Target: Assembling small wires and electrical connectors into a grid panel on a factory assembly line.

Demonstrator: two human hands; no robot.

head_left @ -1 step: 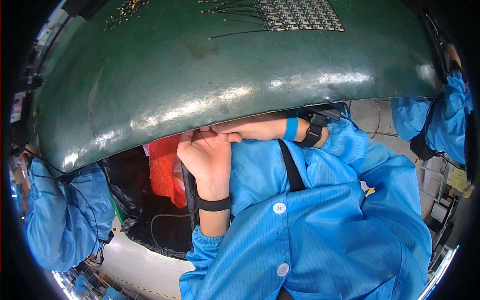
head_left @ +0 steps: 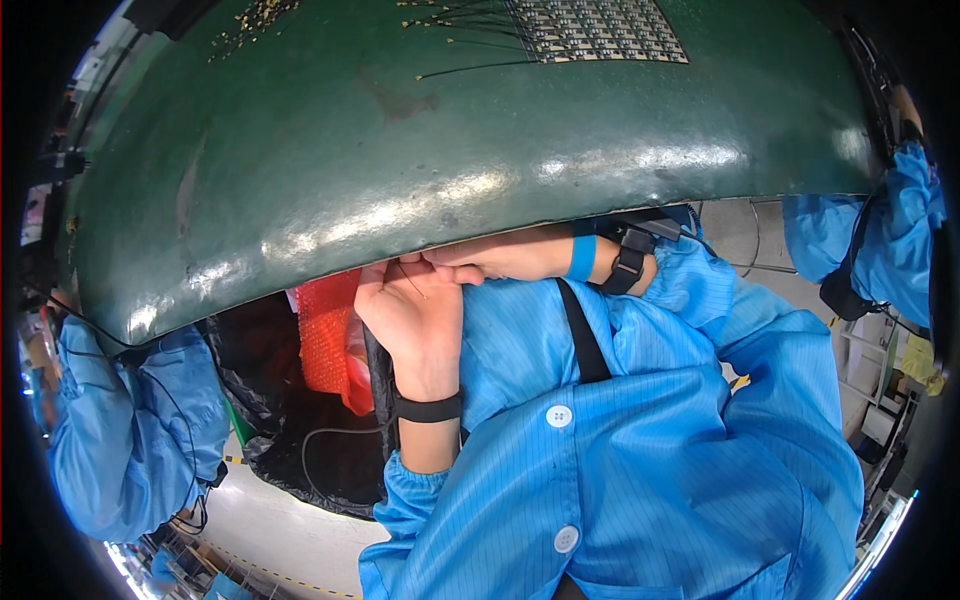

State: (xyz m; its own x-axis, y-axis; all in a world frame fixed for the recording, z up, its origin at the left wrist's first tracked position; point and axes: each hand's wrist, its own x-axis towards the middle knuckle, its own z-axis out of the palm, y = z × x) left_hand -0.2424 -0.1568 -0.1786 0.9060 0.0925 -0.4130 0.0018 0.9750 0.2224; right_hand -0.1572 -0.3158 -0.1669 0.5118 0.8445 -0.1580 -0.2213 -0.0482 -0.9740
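Observation:
My left hand (head_left: pixel 415 320) is palm up just below the near edge of the green tabletop (head_left: pixel 330 150), its fingertips partly hidden under that edge. A thin dark cable (head_left: pixel 412 282) runs from those fingers down across the palm. Against the left fingers rests my right hand (head_left: pixel 495 256), coming in from the right with its fingers curled. What the right fingers hold is hidden by the hand and the table edge. On the tabletop lies a panel of small circuit boards (head_left: pixel 605 30), with several thin black cables (head_left: pixel 470 70) reaching out leftward.
Small gold-coloured connectors (head_left: pixel 255 25) are scattered at the far left of the table. Below its edge, a black bag (head_left: pixel 260 370) holds red bubble wrap (head_left: pixel 328 345). People in blue work clothes sit at left (head_left: pixel 140 430) and right (head_left: pixel 870 240).

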